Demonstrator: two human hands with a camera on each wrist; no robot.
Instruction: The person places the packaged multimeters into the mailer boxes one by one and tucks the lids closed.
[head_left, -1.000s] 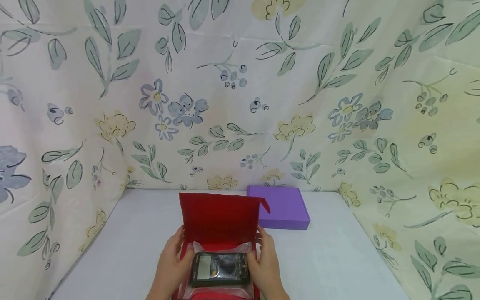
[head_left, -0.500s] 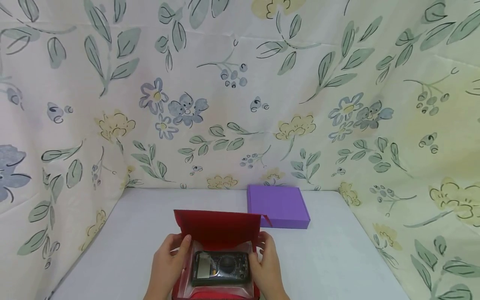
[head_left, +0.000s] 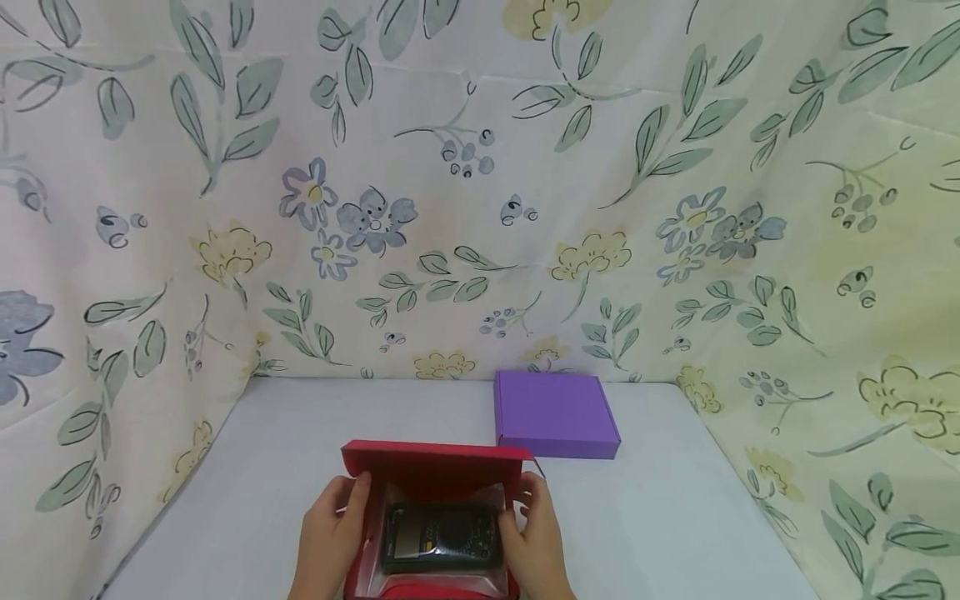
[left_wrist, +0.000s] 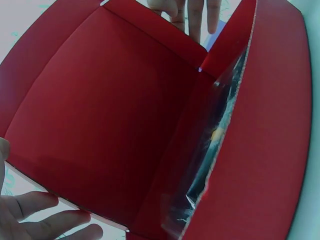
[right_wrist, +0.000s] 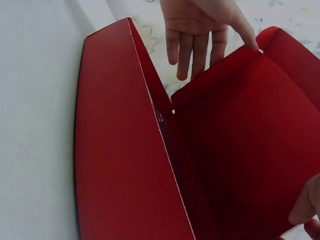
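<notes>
A red cardboard box (head_left: 367, 546) stands at the near edge of the head view. Its lid (head_left: 435, 457) leans forward over the box, partly lowered. Inside lies a dark multimeter (head_left: 442, 537) in clear plastic wrapping (head_left: 450, 582). My left hand (head_left: 326, 533) holds the lid's left edge, with the thumb on the edge and the fingers outside the side flap. At the right edge my right hand (head_left: 536, 533) grips with thumb and fingers. Both wrist views show the lid's red inner face (left_wrist: 105, 110) between the hands; the box's front wall (right_wrist: 115, 140) largely hides the multimeter.
A closed purple box (head_left: 555, 412) lies behind and to the right of the red one. Both stand on a white-covered table (head_left: 660, 517). Floral cloth (head_left: 480, 208) hangs behind and along the sides.
The red lid has come down from nearly upright to leaning forward. My left thumb has moved off the multimeter's wrapping to the lid's left edge. The multimeter has stayed in place.
</notes>
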